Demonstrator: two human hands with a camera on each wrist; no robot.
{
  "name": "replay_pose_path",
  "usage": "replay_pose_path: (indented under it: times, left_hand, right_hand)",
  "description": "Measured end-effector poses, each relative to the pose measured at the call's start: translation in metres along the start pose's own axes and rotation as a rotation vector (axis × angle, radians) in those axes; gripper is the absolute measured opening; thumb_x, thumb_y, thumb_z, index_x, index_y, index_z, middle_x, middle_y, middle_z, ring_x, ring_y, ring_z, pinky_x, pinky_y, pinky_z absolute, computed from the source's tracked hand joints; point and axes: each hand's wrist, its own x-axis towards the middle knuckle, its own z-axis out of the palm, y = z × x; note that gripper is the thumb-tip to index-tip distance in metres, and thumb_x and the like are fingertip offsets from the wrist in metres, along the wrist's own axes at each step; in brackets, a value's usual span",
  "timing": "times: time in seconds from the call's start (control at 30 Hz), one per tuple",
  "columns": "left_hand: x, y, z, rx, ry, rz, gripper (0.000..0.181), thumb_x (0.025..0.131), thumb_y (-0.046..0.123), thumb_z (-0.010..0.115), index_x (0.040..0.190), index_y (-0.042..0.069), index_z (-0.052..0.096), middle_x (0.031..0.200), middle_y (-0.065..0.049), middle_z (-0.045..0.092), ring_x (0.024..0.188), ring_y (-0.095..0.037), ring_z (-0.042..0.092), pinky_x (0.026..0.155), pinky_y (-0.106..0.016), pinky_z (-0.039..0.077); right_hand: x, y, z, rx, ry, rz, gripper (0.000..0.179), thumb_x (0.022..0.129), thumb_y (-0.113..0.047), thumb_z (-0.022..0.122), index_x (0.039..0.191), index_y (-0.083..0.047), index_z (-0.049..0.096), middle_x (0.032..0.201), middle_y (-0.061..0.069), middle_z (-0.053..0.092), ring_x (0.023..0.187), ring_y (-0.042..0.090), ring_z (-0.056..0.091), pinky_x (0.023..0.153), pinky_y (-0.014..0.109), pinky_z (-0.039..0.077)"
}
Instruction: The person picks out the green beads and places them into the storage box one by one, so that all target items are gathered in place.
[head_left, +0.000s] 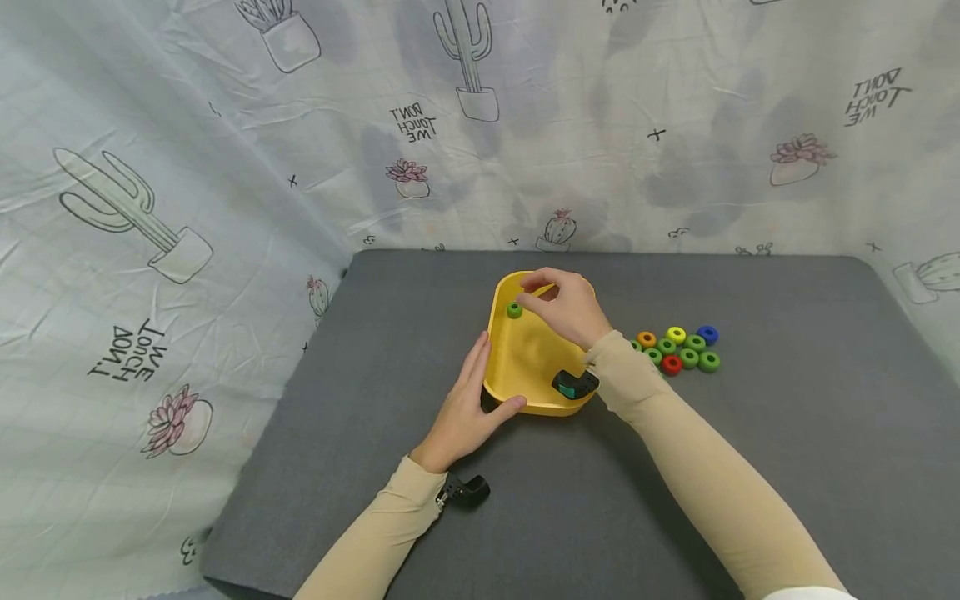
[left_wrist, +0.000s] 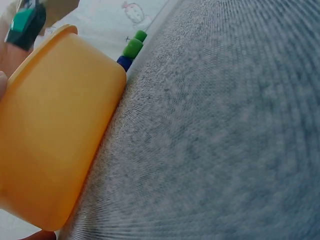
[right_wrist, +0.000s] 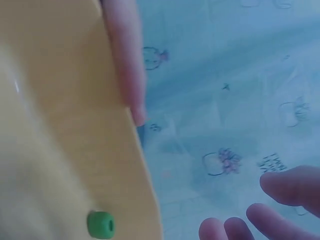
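A yellow plastic bin (head_left: pixel 525 358) stands on the table, with one green ring-shaped bead (head_left: pixel 513 310) inside near its far left corner. My left hand (head_left: pixel 467 417) rests against the bin's near left corner, fingers straight along the outer left wall and thumb at the near rim. Over the far part of the bin hovers my right hand (head_left: pixel 566 307), its thumb and fingers parted with nothing between them. In the right wrist view the green bead (right_wrist: pixel 101 225) lies close to the bin wall, and the right fingertips (right_wrist: pixel 282 187) show apart from each other.
Right of the bin, several beads lie grouped on the grey table (head_left: pixel 787 433): green, a red bead (head_left: pixel 671 365), an orange bead (head_left: pixel 647 339), a yellow bead (head_left: pixel 676 335) and a blue bead (head_left: pixel 707 335). My right forearm covers part of the group. Behind hangs a cactus-print cloth (head_left: pixel 637 125).
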Motion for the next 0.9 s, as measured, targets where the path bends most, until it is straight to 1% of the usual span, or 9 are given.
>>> replay_pose_path:
  times: [0.13,0.27,0.33,0.5,0.57,0.63,0.7,0.8,0.9]
  left_hand:
    - [0.000,0.000,0.000,-0.006,0.002,0.003,0.105,0.095,0.056,0.072,0.169,0.017,0.008,0.177,0.000,0.005,0.161,-0.015,0.016,0.126,-0.053,0.027]
    - [0.000,0.001,0.000,-0.003,0.001,0.004,0.105,0.095,0.057,0.071,0.169,0.016,0.009,0.177,0.000,0.005,0.161,-0.015,0.016,0.126,-0.052,0.027]
    - [0.000,0.001,0.001,0.002,0.001,-0.001,0.105,0.095,0.058,0.071,0.169,0.015,0.009,0.177,0.002,0.004,0.161,-0.014,0.016,0.126,-0.051,0.027]
    - [0.001,0.001,0.002,-0.002,-0.003,-0.007,0.105,0.095,0.057,0.071,0.169,0.014,0.010,0.176,0.014,-0.001,0.161,-0.012,0.014,0.127,-0.049,0.026]
    - [0.001,0.000,0.003,-0.005,-0.002,-0.001,0.105,0.095,0.056,0.071,0.169,0.014,0.009,0.175,0.015,-0.001,0.161,-0.012,0.014,0.127,-0.049,0.026]
    - [0.001,-0.001,0.003,-0.007,0.002,0.009,0.104,0.096,0.054,0.072,0.169,0.013,0.010,0.176,0.013,-0.001,0.161,-0.013,0.014,0.127,-0.049,0.026]
    - [0.001,-0.001,0.004,-0.008,0.004,0.016,0.104,0.096,0.051,0.073,0.169,0.012,0.010,0.176,0.010,0.001,0.161,-0.013,0.014,0.127,-0.050,0.027]
    - [0.000,-0.001,0.003,-0.013,0.007,0.018,0.104,0.096,0.049,0.074,0.169,0.011,0.011,0.177,0.009,0.001,0.161,-0.011,0.014,0.127,-0.049,0.027]
    - [0.001,-0.001,0.002,-0.019,0.007,0.021,0.104,0.095,0.048,0.075,0.169,0.011,0.011,0.177,0.008,0.002,0.161,-0.012,0.014,0.126,-0.049,0.027]
  right_hand:
    - [-0.011,-0.003,-0.008,0.030,0.032,-0.025,0.027,0.099,-0.025,0.074,0.121,-0.009,0.073,0.122,0.009,0.072,0.103,0.029,0.064,0.089,0.043,0.056]
    - [-0.022,-0.002,-0.017,0.058,0.049,-0.028,0.027,0.099,-0.023,0.074,0.121,-0.009,0.073,0.123,0.009,0.072,0.101,0.027,0.065,0.085,0.038,0.056]
    - [-0.028,-0.001,-0.022,0.061,0.056,-0.026,0.027,0.099,-0.023,0.074,0.122,-0.009,0.072,0.122,0.010,0.071,0.100,0.027,0.066,0.082,0.034,0.056]
    - [-0.043,0.003,-0.034,0.055,0.072,-0.020,0.026,0.099,-0.023,0.075,0.119,-0.008,0.073,0.120,0.011,0.072,0.098,0.027,0.067,0.075,0.027,0.055]
    - [-0.049,0.005,-0.040,0.055,0.073,-0.016,0.026,0.099,-0.023,0.075,0.119,-0.007,0.073,0.120,0.012,0.072,0.098,0.027,0.068,0.076,0.024,0.055]
    - [-0.054,0.007,-0.045,0.047,0.074,-0.011,0.027,0.099,-0.024,0.074,0.120,-0.007,0.072,0.120,0.011,0.072,0.099,0.026,0.068,0.078,0.021,0.054]
    - [-0.060,0.008,-0.051,0.041,0.073,-0.004,0.028,0.100,-0.026,0.073,0.121,-0.008,0.072,0.120,0.012,0.073,0.100,0.026,0.069,0.079,0.020,0.055]
    - [-0.071,0.012,-0.060,0.023,0.072,0.011,0.031,0.101,-0.030,0.072,0.123,-0.010,0.072,0.118,0.011,0.074,0.100,0.026,0.069,0.078,0.023,0.057]
    - [-0.082,0.018,-0.070,0.010,0.072,0.029,0.033,0.102,-0.033,0.070,0.126,-0.011,0.071,0.118,0.011,0.073,0.100,0.023,0.069,0.079,0.024,0.057]
